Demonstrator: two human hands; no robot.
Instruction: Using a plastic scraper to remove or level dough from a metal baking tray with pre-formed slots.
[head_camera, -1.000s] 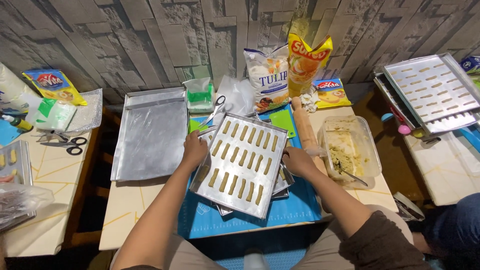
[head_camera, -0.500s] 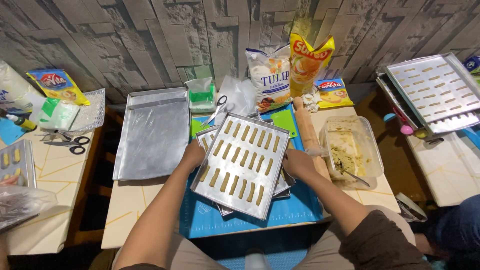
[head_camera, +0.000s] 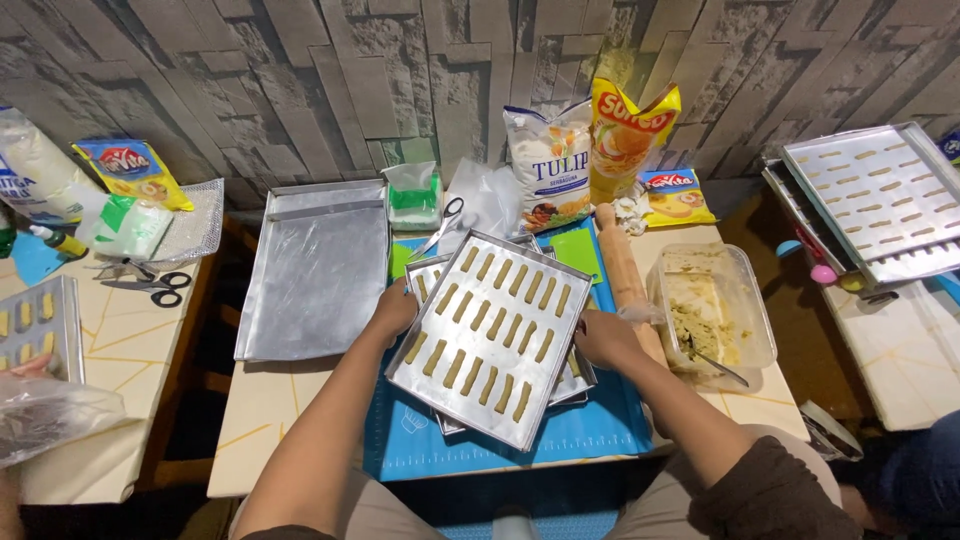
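Observation:
A metal baking tray (head_camera: 452, 402) filled with rows of small dough sticks sits tilted over other stacked trays on a blue mat (head_camera: 590, 430). My left hand (head_camera: 393, 310) grips its left edge. My right hand (head_camera: 603, 338) holds its right edge. Both arms reach in from the bottom of the view.
An empty metal tray (head_camera: 315, 270) lies to the left. A wooden rolling pin (head_camera: 622, 270) and a clear plastic tub of dough (head_camera: 710, 310) with a spoon are on the right. Flour and oil bags (head_camera: 590, 150) stand at the wall. Scissors (head_camera: 150, 288) lie far left; another filled tray (head_camera: 880, 200) far right.
The tray of dough sticks has stayed between both hands and shifted only slightly; the view has moved a little.

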